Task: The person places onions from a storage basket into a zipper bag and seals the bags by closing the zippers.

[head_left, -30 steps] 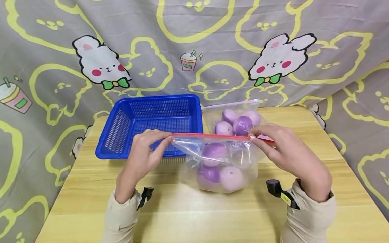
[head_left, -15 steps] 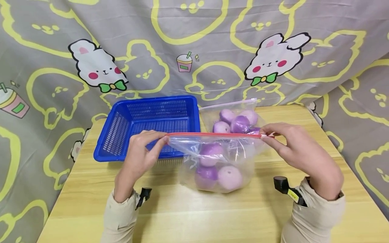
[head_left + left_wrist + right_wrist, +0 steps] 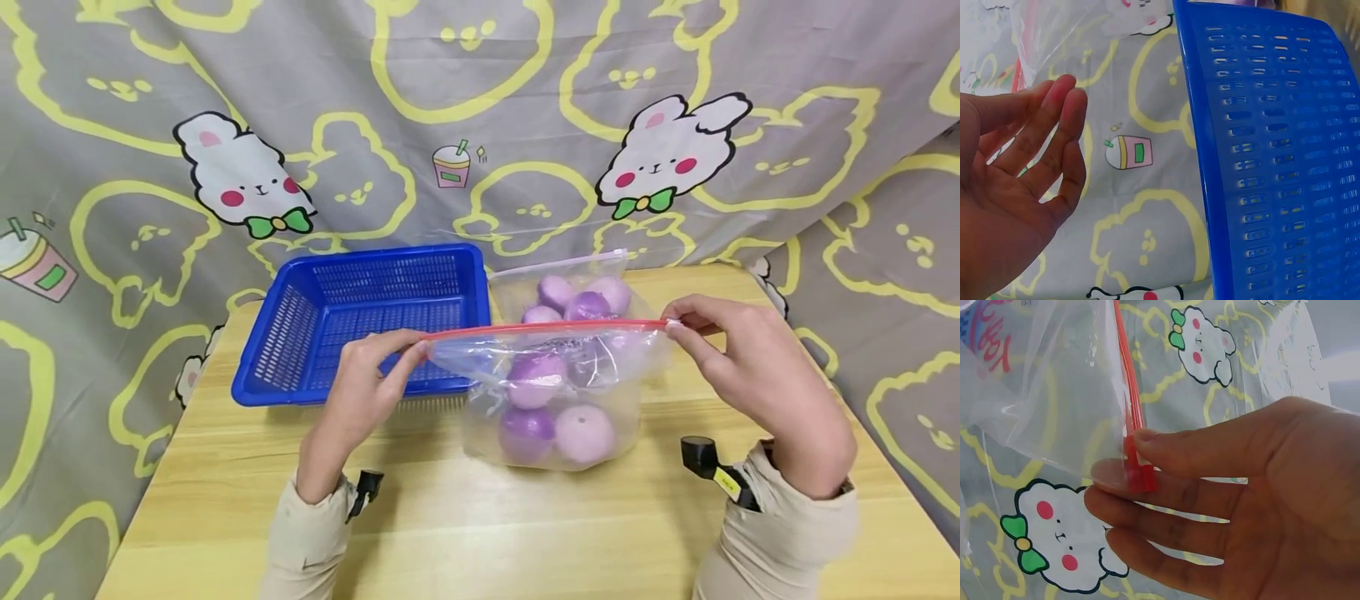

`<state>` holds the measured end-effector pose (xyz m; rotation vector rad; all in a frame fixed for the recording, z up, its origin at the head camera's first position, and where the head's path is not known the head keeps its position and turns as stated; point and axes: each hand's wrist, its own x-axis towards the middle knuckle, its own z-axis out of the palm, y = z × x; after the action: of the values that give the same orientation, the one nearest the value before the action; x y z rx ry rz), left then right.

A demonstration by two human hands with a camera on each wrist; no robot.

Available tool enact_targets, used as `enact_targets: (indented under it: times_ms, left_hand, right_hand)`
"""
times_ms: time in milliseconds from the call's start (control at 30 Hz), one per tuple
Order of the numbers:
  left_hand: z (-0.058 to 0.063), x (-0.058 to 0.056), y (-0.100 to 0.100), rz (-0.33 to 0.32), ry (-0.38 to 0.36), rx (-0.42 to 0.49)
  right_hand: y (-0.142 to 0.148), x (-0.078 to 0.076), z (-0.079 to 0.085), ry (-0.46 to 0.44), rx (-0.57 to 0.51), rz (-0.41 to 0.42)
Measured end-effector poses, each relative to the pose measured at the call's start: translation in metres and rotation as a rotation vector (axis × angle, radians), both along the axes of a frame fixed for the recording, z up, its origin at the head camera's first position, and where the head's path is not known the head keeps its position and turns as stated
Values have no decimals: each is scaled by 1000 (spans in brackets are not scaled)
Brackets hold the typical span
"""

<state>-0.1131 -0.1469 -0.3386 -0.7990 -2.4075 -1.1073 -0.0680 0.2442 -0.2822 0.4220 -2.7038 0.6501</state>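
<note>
A clear zip bag [image 3: 628,408] with a red zip strip [image 3: 547,328] hangs between both hands, its lower part near the table. Inside it are several purple onions [image 3: 585,433]. My left hand [image 3: 371,379] pinches the strip's left end between thumb and fingers. At the strip's right end, my right hand [image 3: 761,362] pinches the slider. In the right wrist view, the thumb and index finger close on the red end stop [image 3: 1143,478], the other fingers extended below. Behind stands a second zip bag [image 3: 517,287] with a pale purple strip, also holding onions, partly covered by the front bag.
A blue plastic basket [image 3: 258,333] with slotted walls stands at the back left, just beyond my left hand. The wooden table [image 3: 480,533] runs back to a grey patterned curtain [image 3: 525,75].
My right hand has slid rightward along the red strip to its end, the slider moving with it. My left hand keeps its pinch on the left end.
</note>
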Motion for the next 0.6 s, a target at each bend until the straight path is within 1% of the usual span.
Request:
enact_targets:
  times_ms: [167,267,333,433,500,600]
  left_hand:
    - [-4,-1,5,-8,-74,-2]
    - [-3,-2,9,-20,-108,-5]
    - [-3,-2,12,-26,-113,-16]
    - [-4,-3,17,-37,-108,-47]
    - [-6,-2,21,-39,-107,-72]
    - [-8,1,24,-29,-105,-106]
  right_hand:
    - [13,-9,-8,-41,0,-40]
    - [25,-18,-15,-65,-26,-99]
    - [32,-23,-19,-71,-50,-142]
    - [38,-28,-23,-87,-75,-183]
    - [41,-28,-24,-102,-73,-188]
    - [40,-26,-22,-113,-65,-172]
